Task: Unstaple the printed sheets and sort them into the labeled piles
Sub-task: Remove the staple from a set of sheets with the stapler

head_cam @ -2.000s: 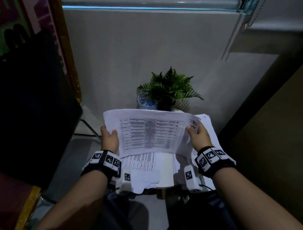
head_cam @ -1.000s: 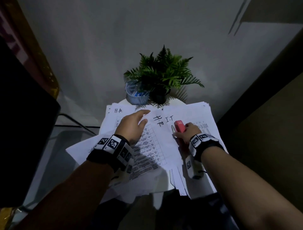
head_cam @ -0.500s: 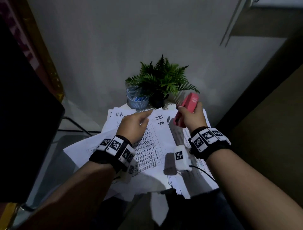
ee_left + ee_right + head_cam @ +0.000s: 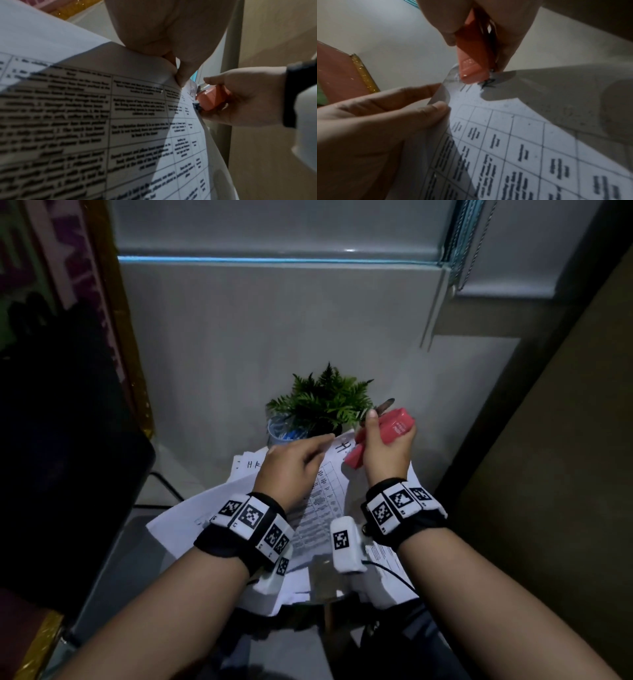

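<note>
Stapled sheets (image 4: 327,491) are up off the worktop (image 4: 394,587) in front of me, long side running from my lap to the far corner, and that corner is what counts. My left hand (image 4: 291,470) pinches its edge between thumb and fingers. My right hand (image 4: 387,450), just beside it, is wrapped around the red staple remover (image 4: 472,63), whose tip touches the corner by the handwritten label. Next, I reckon, I bite under the staple.

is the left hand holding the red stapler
No, the right hand grips the red stapler; the left hand pinches the sheet.
</note>
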The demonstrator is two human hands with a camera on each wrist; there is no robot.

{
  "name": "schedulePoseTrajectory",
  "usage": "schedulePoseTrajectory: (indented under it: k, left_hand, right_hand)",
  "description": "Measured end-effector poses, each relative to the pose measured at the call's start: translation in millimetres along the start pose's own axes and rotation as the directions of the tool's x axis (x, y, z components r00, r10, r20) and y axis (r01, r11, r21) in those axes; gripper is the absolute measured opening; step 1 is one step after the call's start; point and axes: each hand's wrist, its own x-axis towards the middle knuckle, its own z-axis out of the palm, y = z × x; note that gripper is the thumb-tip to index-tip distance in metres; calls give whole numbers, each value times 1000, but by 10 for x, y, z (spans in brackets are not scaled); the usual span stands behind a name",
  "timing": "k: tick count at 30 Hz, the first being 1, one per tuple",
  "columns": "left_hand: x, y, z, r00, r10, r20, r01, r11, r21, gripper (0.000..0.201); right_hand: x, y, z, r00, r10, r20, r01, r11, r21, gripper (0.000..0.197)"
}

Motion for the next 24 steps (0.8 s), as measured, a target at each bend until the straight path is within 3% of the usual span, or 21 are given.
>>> schedulePoseTrajectory:
  k: [3,8,12,16,20,24]
  left_hand:
    - [-63,145,-37,999,46,10,-46,998,-39,35]
    - [-165,369,-62,996,87,30,-85,995,-50,36]
    - [-227,527,-115,994,47,96,-44,999,-31,46]
    - [-302,479,-205,974,-59,219,74,995,-60,59]
    - [-370,248,-325,885,-162,436,84,978,192,30]
    - [-439,155,-356,895,-188,403,137,979,153,18]
  right_hand:
    - [-56,-96,13,1000,8,11,-9,1000,25,49]
    - [-90,-228,-5,999,-7,-32,8,1000,15,55]
    - [-107,-300,-111,999,-19,-49,19,1000,8,52]
    - [-137,-359,-151,999,-38,-26,39,999,8,48]
    - [-124,-439,-193,998,-70,-5,70,997,12,38]
    - [-186,-513,-178,991,-126,46,126,992,8,33]
